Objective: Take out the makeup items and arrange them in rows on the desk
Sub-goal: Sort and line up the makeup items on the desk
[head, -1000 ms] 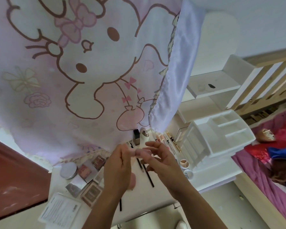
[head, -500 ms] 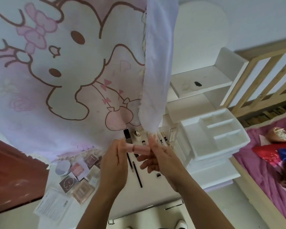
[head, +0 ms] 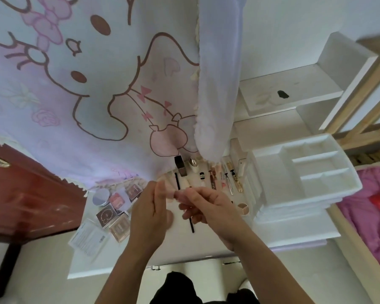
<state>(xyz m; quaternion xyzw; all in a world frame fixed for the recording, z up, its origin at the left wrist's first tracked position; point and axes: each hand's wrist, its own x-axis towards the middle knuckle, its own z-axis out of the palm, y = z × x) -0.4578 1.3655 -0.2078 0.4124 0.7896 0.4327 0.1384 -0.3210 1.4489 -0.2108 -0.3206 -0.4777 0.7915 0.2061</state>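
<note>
Over the white desk (head: 140, 255) my left hand (head: 148, 213) and my right hand (head: 206, 207) meet, both pinching a small pale pink tube (head: 178, 195) between their fingertips. Behind the hands a row of slim makeup items (head: 214, 178) lies along the back of the desk, with a dark square bottle (head: 180, 166) at its left end. Several compacts and palettes (head: 113, 207) sit in a cluster at the left. A black pencil (head: 191, 226) lies under my right hand.
A white organiser (head: 303, 172) with open compartments stands on the desk's right side. A printed leaflet (head: 89, 238) lies at the front left. A pink cartoon curtain (head: 97, 84) hangs behind the desk. A bed with pink bedding (head: 369, 207) is at the right.
The view has shifted, so the desk sits more central and closer. Both hands stay together on the pink tube, slightly lower over the desk.
</note>
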